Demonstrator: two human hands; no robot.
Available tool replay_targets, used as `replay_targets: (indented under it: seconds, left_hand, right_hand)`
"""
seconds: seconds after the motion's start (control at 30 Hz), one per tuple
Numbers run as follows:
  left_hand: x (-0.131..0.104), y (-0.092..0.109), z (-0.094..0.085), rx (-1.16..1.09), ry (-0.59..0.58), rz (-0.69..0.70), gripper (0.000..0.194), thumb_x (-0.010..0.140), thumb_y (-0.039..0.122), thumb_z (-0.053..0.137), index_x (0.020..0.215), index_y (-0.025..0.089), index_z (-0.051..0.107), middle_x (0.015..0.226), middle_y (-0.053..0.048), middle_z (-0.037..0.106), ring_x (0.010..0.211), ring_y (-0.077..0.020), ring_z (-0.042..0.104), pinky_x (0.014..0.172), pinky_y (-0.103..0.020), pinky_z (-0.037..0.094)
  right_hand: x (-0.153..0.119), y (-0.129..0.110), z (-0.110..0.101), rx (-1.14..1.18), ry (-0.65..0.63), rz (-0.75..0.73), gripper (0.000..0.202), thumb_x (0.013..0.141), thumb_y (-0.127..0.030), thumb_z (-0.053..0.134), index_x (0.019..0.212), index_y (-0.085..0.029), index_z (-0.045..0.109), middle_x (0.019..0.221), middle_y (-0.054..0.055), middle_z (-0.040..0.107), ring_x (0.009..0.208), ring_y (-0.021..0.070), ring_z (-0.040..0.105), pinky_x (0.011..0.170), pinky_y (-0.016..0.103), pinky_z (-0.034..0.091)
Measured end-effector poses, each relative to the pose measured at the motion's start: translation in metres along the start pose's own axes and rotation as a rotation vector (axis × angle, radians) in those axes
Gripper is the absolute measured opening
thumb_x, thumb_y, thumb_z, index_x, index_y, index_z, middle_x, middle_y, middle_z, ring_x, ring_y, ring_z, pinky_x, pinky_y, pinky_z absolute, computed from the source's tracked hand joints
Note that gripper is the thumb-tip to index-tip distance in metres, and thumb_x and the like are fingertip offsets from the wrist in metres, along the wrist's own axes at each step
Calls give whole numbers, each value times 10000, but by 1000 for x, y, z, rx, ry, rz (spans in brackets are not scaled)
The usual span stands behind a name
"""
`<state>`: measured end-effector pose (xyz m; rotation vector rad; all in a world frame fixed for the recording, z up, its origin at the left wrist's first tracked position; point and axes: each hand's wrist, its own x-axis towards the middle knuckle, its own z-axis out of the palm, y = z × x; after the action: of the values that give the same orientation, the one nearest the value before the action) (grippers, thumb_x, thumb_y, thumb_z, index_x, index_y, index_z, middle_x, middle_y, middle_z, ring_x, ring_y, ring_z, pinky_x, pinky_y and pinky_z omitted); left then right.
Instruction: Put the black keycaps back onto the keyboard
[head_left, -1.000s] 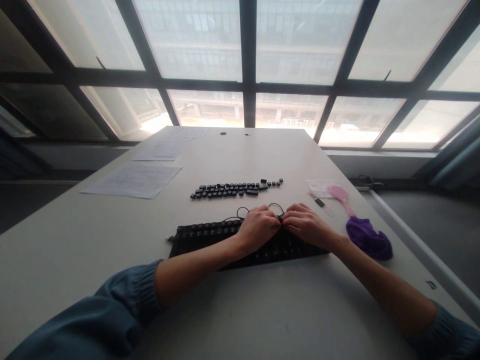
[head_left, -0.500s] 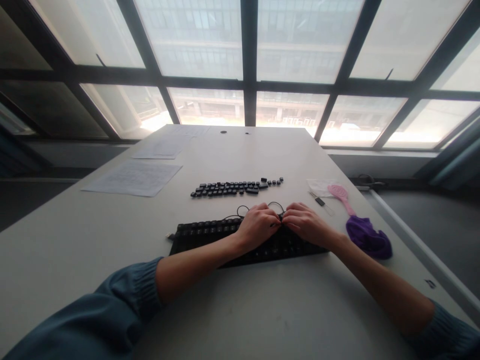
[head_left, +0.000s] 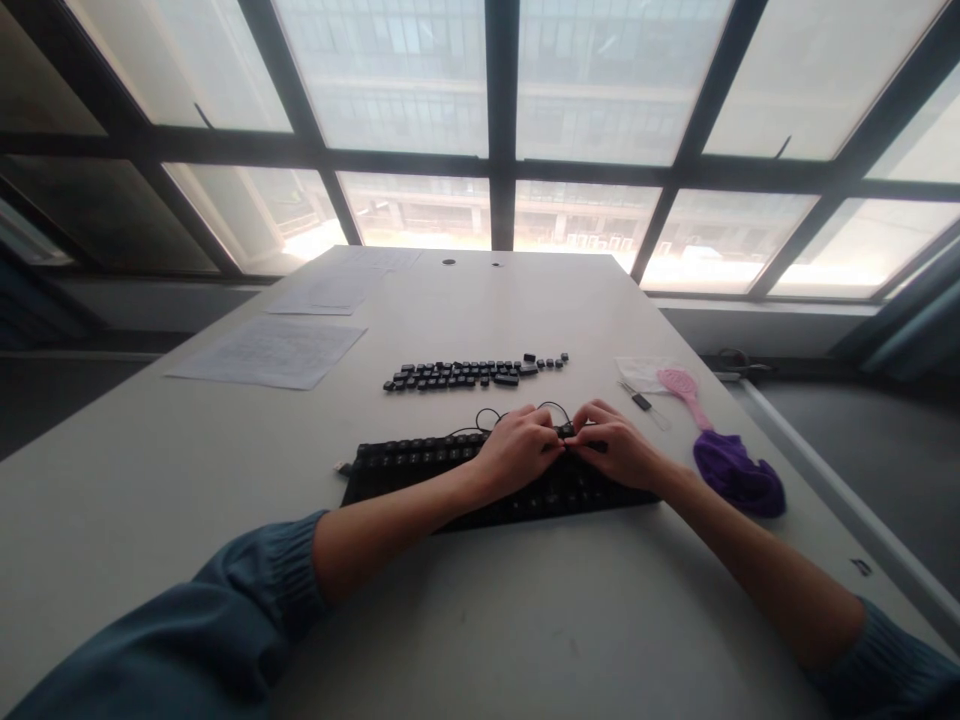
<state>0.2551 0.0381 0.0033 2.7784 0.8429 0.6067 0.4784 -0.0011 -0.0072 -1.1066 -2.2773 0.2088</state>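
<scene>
A black keyboard (head_left: 420,485) lies on the white table, with keys along its back rows and a bare-looking area at its left front. Over its right half, my left hand (head_left: 521,450) and my right hand (head_left: 611,445) meet fingertip to fingertip at the back rows. Both hands have their fingers bent and pinched together; whatever they grip is too small to make out. Behind the keyboard several loose black keycaps (head_left: 465,376) lie in rows. A thin black cable (head_left: 487,415) loops behind my hands.
Paper sheets (head_left: 270,350) lie at the left. On the right are a clear plastic bag (head_left: 637,372), a small wire tool (head_left: 641,402), a pink brush (head_left: 684,388) and a purple cloth (head_left: 739,475). A metal connector (head_left: 343,468) sits by the keyboard's left edge.
My right hand's fingers have shifted slightly, with a gap now showing between its index finger and thumb. My left hand is nearly where it was. The whole view has moved a little.
</scene>
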Motion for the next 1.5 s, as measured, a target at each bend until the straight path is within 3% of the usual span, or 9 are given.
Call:
replay_targets:
  seconds: [0.5, 0.67, 0.8, 0.93, 1.13, 1.3, 1.43, 1.5]
  left_hand:
    - [0, 0, -1, -24, -42, -23, 172, 916, 286, 666, 812, 215, 782, 811, -46, 650, 814, -194, 574, 739, -300, 436]
    - [-2, 0, -20, -74, -97, -38, 161, 918, 297, 657, 961, 250, 804, 850, -51, 668, 850, -205, 606, 758, -301, 458]
    - [-10, -11, -47, -93, -65, -90, 282, 927, 299, 636, 1181, 258, 751, 947, -55, 706, 913, -209, 637, 819, -300, 477]
    - [-32, -33, -76, -105, 6, -178, 253, 942, 302, 598, 1102, 211, 772, 982, -62, 729, 948, -204, 648, 854, -299, 484]
    - [-88, -72, -102, -114, 174, -348, 252, 940, 313, 550, 985, 213, 778, 928, -30, 736, 802, -159, 647, 759, -260, 499]
    - [-132, -97, -109, -110, 261, -479, 266, 942, 359, 542, 954, 221, 769, 930, -19, 755, 772, -156, 641, 758, -262, 501]
    - [-152, -110, -107, -127, 318, -503, 273, 939, 378, 565, 941, 201, 774, 889, -37, 756, 727, -160, 621, 698, -263, 475]
    - [-159, -113, -104, -145, 343, -499, 264, 939, 373, 575, 944, 200, 774, 890, -40, 753, 736, -162, 621, 659, -262, 453]
  right_hand:
    - [-2, 2, 1, -45, -34, 34, 74, 879, -175, 721, 822, -222, 724, 924, 47, 665, 943, 216, 573, 878, 401, 466]
    - [5, 4, -7, -1, -9, -1, 65, 889, -194, 706, 849, -234, 738, 921, 50, 709, 942, 223, 616, 886, 415, 478]
    - [30, 31, -17, 26, 180, 107, 76, 908, -211, 656, 886, -217, 729, 884, 55, 734, 874, 224, 658, 843, 400, 522]
    - [68, 83, -17, -98, 246, 300, 83, 865, -167, 642, 854, -199, 718, 799, 46, 733, 698, 195, 657, 710, 349, 532]
    - [107, 139, 6, -152, 187, 210, 167, 871, -164, 663, 713, -219, 673, 645, 35, 654, 613, 179, 594, 690, 334, 499]
    - [122, 148, 18, -149, 105, 219, 176, 855, -212, 679, 680, -233, 673, 638, 26, 652, 640, 193, 597, 730, 343, 492]
    - [124, 143, 12, -157, 42, 377, 156, 849, -235, 674, 693, -235, 689, 725, 33, 710, 727, 186, 629, 804, 329, 476]
    - [118, 135, 7, -156, 82, 420, 139, 848, -250, 676, 712, -242, 701, 769, 40, 729, 749, 194, 644, 815, 332, 484]
